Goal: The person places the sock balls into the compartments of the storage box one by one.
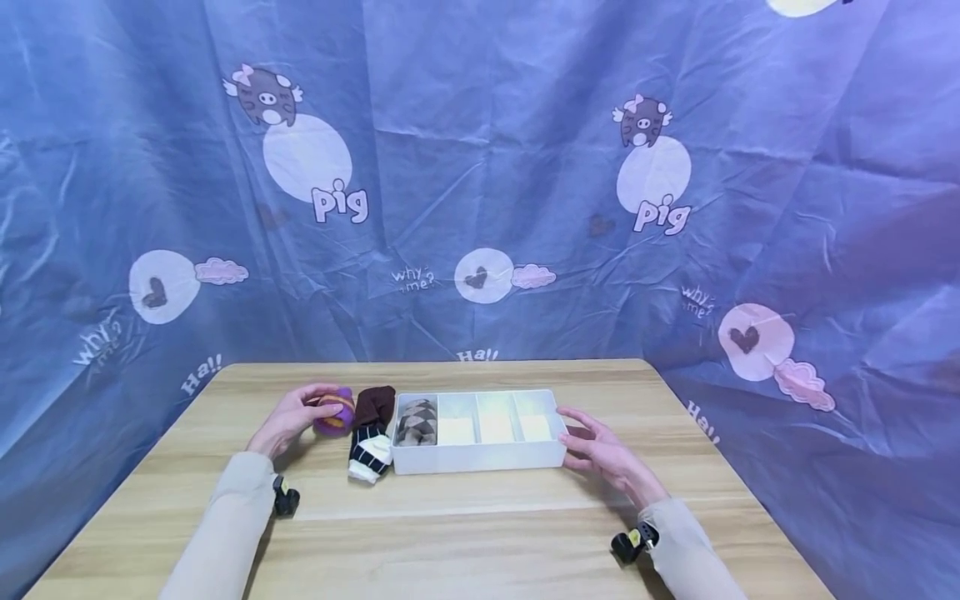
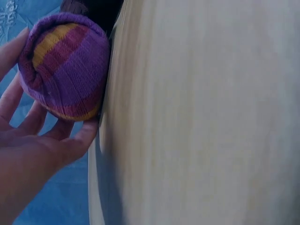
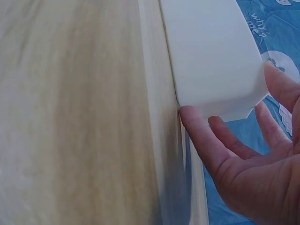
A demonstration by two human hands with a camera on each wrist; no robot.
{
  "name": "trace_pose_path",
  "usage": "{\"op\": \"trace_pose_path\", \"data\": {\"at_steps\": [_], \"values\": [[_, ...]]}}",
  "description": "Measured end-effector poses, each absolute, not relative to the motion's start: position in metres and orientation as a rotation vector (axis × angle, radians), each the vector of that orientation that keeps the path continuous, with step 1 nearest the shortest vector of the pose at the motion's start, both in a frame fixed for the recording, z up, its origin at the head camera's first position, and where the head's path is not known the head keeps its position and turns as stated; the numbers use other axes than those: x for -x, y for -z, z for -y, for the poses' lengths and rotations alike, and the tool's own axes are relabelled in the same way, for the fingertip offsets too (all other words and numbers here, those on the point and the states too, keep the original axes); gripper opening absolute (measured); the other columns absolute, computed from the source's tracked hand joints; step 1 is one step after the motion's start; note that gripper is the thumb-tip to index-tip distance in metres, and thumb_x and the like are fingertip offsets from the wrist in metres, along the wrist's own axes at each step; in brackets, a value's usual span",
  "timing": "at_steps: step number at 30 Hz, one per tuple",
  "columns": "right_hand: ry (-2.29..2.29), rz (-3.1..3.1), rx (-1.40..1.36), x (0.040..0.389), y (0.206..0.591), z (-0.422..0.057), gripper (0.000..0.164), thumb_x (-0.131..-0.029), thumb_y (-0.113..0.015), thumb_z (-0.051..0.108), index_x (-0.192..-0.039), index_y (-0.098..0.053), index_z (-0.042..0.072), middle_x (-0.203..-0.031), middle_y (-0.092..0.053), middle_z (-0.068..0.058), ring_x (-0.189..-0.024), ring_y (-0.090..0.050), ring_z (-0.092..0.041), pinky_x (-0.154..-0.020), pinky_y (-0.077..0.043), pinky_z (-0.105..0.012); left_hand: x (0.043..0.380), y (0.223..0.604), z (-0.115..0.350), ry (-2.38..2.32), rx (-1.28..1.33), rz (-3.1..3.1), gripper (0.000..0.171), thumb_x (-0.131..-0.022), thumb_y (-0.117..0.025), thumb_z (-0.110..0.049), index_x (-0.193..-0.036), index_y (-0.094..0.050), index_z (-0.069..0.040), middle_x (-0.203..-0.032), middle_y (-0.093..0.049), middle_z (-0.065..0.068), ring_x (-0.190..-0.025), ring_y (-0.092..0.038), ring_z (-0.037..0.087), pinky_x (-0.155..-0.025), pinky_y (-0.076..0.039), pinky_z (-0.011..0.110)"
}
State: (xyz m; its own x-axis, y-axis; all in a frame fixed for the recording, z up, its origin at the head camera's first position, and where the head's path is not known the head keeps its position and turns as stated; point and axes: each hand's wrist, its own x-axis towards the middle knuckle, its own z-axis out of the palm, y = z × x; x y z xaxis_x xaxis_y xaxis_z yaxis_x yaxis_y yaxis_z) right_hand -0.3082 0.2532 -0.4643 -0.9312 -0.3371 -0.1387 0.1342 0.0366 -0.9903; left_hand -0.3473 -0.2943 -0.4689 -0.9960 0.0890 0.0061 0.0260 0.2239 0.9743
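My left hand holds a rolled purple sock with orange and maroon stripes at the table's left side. In the left wrist view, its fingers curve around that sock. Just right of it lie a dark brown sock and a black-and-white patterned sock. A white divided box stands beside these; its leftmost compartment contains a rolled argyle sock. At the box's right end, my right hand touches the wall with spread, relaxed fingers. The right wrist view shows fingertips at the corner of the box.
The light wooden table extends in front of the box and to both sides. A blue cloth printed with pigs and lettering hangs behind and beside the table. Each wrist wears a small black camera, such as the right one.
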Motion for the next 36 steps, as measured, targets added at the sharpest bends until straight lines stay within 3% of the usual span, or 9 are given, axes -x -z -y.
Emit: {"op": "trace_pose_path", "data": {"at_steps": [22,31,36], "values": [[1.969,-1.952,0.187,0.307,0.461,-0.253,0.070,-0.097,-0.062,0.013,-0.155,-0.023,0.010,-0.151,-0.027,-0.031,-0.107,-0.063,-0.019,-0.092,-0.055,-0.034,0.339,0.467,0.306,-1.831,-0.167,-2.418,0.068,-0.081,-0.079,-0.013,-0.138,-0.046,0.004,-0.136,-0.052,0.025,-0.102,-0.061,0.013,-0.089,-0.051,0.023],[1.980,-1.955,0.181,0.308,0.464,-0.252,0.070,-0.096,-0.062,0.012,-0.155,-0.024,0.010,-0.151,-0.028,-0.031,-0.106,-0.063,-0.018,-0.092,-0.055,-0.035,0.334,0.457,0.298,-1.720,-0.220,-2.514,0.067,-0.077,-0.079,-0.008,-0.135,-0.048,0.005,-0.127,-0.055,0.031,-0.102,-0.061,0.024,-0.085,-0.056,0.033],[1.976,-1.958,0.205,0.308,0.463,-0.254,0.070,-0.097,-0.061,0.012,-0.155,-0.023,0.009,-0.150,-0.028,-0.031,-0.106,-0.063,-0.018,-0.092,-0.055,-0.036,0.339,0.461,0.294,-1.746,-0.177,-2.554,0.063,-0.077,-0.077,-0.005,-0.133,-0.051,0.004,-0.125,-0.054,0.032,-0.098,-0.061,0.024,-0.079,-0.057,0.031]]}}
